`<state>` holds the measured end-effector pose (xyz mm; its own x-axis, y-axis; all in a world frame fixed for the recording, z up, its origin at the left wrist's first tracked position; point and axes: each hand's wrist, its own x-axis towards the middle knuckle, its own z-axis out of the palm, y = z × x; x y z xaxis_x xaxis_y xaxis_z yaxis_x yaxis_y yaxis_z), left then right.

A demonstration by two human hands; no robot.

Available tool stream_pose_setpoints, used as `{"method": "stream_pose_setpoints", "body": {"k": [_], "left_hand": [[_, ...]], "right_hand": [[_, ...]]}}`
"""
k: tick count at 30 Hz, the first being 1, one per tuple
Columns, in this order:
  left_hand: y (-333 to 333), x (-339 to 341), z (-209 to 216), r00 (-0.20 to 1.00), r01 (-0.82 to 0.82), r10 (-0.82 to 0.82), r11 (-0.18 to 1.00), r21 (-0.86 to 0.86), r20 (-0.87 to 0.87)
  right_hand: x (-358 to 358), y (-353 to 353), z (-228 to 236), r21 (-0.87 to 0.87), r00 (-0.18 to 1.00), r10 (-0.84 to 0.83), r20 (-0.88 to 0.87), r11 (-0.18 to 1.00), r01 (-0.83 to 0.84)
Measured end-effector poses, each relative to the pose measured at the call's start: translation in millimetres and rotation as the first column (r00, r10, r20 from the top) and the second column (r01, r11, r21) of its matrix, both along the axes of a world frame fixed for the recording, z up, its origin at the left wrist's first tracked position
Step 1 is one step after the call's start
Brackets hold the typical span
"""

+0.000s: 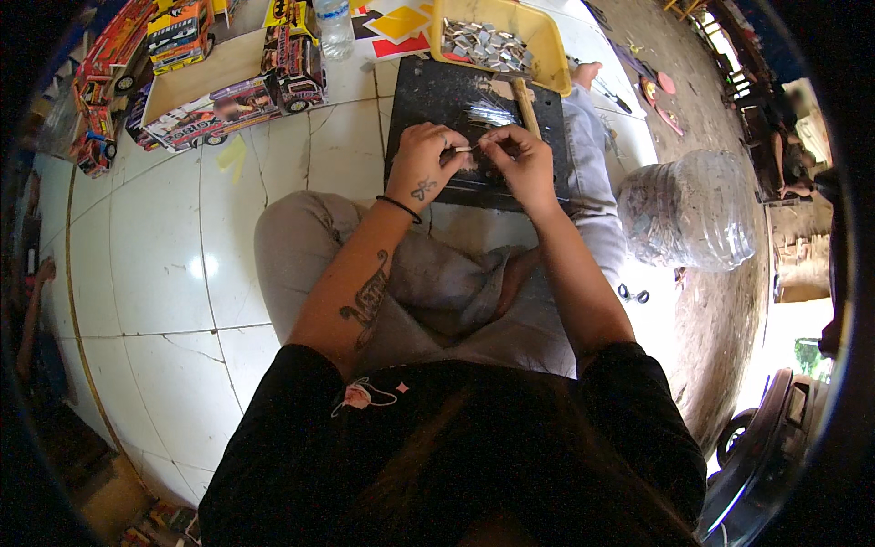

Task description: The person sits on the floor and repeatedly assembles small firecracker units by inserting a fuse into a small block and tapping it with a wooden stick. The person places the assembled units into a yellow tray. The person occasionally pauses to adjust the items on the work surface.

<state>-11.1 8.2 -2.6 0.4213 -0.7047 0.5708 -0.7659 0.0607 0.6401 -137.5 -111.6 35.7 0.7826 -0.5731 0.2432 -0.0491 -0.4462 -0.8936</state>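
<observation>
Over a black board (407,109) on the floor, my hands meet with fingertips pinched. My left hand (427,157) is closed on a small pale piece (463,149), which sticks out toward the right hand. My right hand (521,162) is pinched at its other end; whatever those fingers hold is too small to make out. Just beyond the hands lies a bundle of thin shiny metal rods (490,114). A wooden stick like a tool handle (526,108) rests on the board's right side.
A yellow tray (558,55) of small square pieces stands behind the board. Toy trucks (228,114) and a water bottle (335,32) are at the far left. A large clear plastic container (684,210) sits to the right. Other people are at both edges.
</observation>
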Motion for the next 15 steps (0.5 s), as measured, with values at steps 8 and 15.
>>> {"method": "stream_pose_setpoints", "body": {"k": [8, 15], "left_hand": [[-2, 2, -5, 0.990, 0.009, -0.001, 0.998, 0.057, -0.142], [-2, 2, -7, 0.990, -0.008, 0.014, 0.999, 0.048, -0.140]], "right_hand": [[2, 4, 7, -0.047, 0.998, 0.007, -0.056, 0.999, -0.010], [6, 9, 10, -0.194, 0.995, 0.001, -0.104, 0.981, -0.022]]}}
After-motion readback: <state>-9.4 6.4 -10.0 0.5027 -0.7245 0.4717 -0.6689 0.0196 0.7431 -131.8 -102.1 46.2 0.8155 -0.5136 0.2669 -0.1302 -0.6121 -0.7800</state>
